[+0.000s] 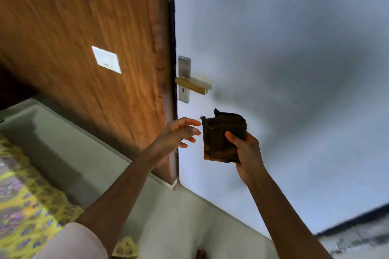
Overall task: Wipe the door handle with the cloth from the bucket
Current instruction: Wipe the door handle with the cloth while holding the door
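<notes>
A brass lever door handle (192, 86) on a steel plate sits at the left edge of a pale grey-blue door (284, 59). Below it, my right hand (245, 149) grips a folded dark brown cloth (221, 136), held upright a short way under the handle and not touching it. My left hand (182, 132) hovers just left of the cloth with its fingers spread, the fingertips close to the cloth's edge. The bucket is not in view.
A brown wooden panel (84, 38) with a white switch plate (106, 59) stands left of the door. The floor (84, 153) is pale grey. A yellow and purple patterned fabric (23, 206) lies at the lower left.
</notes>
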